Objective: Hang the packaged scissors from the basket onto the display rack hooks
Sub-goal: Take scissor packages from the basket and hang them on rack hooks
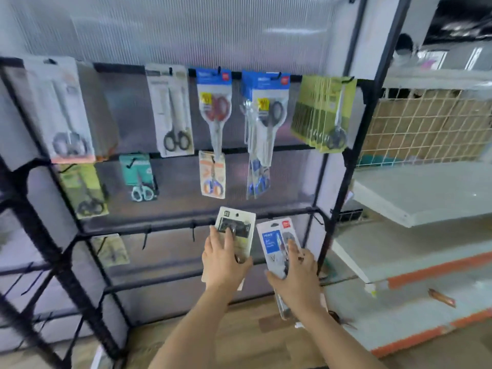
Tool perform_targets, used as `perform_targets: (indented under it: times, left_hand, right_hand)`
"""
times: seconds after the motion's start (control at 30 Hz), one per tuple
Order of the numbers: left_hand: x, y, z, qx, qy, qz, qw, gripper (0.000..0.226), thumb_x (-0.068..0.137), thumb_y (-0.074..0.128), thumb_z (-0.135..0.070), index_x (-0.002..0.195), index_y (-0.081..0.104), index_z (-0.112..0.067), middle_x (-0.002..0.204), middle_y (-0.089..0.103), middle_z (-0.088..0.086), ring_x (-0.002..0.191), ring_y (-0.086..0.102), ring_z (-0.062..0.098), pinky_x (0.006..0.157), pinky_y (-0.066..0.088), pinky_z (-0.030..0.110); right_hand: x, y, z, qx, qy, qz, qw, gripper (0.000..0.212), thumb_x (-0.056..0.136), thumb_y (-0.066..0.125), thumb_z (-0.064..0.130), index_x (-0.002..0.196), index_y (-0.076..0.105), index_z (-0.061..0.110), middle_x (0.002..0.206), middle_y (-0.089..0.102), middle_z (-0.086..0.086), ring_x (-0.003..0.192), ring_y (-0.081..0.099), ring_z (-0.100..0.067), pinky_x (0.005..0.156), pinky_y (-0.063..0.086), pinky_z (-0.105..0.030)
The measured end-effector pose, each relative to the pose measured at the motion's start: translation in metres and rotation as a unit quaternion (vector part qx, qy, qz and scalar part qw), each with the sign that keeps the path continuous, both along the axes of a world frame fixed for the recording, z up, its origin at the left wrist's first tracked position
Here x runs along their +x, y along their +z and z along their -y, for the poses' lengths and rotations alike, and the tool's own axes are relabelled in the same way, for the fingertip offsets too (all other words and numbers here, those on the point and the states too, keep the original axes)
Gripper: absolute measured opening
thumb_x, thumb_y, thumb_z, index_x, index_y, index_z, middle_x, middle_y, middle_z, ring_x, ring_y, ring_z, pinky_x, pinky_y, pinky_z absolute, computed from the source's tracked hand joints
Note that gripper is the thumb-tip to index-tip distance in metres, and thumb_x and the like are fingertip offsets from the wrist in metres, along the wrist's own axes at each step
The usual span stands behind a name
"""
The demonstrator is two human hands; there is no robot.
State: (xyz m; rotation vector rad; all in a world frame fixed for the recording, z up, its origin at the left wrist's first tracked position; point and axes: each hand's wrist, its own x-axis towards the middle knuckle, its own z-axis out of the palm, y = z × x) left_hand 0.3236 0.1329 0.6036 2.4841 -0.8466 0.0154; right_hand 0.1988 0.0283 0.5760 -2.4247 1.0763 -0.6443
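Observation:
My left hand holds a white packaged scissors card, raised toward the third rail of the black display rack. Its top hole sits just below an empty hook area. My right hand grips a blue-and-white scissors package, tilted, a little lower and to the right. Several packaged scissors hang on the upper rails: a black-handled pair, a red-handled pair, a blue-carded stack and a yellow-green stack. The basket is not in view.
Bare black hooks stick out of the third rail left of my left hand. White store shelves with orange edges stand to the right, behind a wire grid. Wood floor lies below.

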Motion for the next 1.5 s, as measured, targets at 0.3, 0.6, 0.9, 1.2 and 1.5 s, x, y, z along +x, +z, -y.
perform_targets:
  times: [0.3,0.6,0.9,1.2,1.5]
  left_hand:
    - [0.078,0.021,-0.032,0.001,0.01,0.046,0.999,0.085,0.084,0.055,-0.054,0.15,0.012,-0.022,0.157,-0.01,0.012,0.143,0.004,0.03,0.113,0.016,0.04]
    - [0.131,0.009,-0.101,0.0,0.063,0.035,0.997,0.086,0.082,0.059,-0.055,0.148,0.018,-0.018,0.158,-0.006,0.013,0.143,0.006,0.029,0.113,0.017,0.039]
    - [0.154,-0.006,-0.147,0.007,0.107,0.035,0.994,0.085,0.08,0.061,-0.055,0.145,0.023,-0.016,0.158,0.0,0.014,0.14,0.014,0.031,0.111,0.021,0.038]
    - [0.159,-0.017,-0.136,0.012,0.13,0.022,0.991,0.086,0.081,0.062,-0.052,0.147,0.022,-0.015,0.158,0.001,0.015,0.142,0.012,0.033,0.111,0.022,0.041]
    - [0.139,-0.012,-0.051,0.012,0.097,0.013,0.995,0.085,0.081,0.062,-0.049,0.147,0.022,-0.014,0.158,0.001,0.015,0.141,0.014,0.032,0.109,0.024,0.04]
  right_hand:
    - [0.078,0.034,-0.012,-0.041,0.009,0.001,0.999,0.095,0.074,0.067,0.057,0.149,0.022,0.019,0.13,0.036,-0.015,0.117,0.04,-0.033,0.095,0.041,-0.039]
    - [0.149,0.024,-0.058,-0.043,0.052,-0.014,0.998,0.089,0.074,0.066,0.058,0.143,0.027,0.019,0.129,0.035,-0.013,0.115,0.039,-0.029,0.087,0.044,-0.036]
    - [0.186,0.009,-0.091,-0.044,0.086,-0.047,0.994,0.088,0.074,0.063,0.063,0.142,0.025,0.022,0.128,0.033,-0.01,0.114,0.04,-0.028,0.084,0.047,-0.035]
    - [0.193,0.006,-0.078,-0.066,0.091,-0.028,0.993,0.09,0.072,0.065,0.061,0.143,0.03,0.019,0.125,0.038,-0.012,0.109,0.043,-0.028,0.084,0.047,-0.035]
    - [0.16,0.007,0.008,-0.063,0.048,-0.013,0.997,0.092,0.071,0.066,0.06,0.144,0.029,0.017,0.124,0.038,-0.014,0.107,0.043,-0.028,0.081,0.048,-0.035]
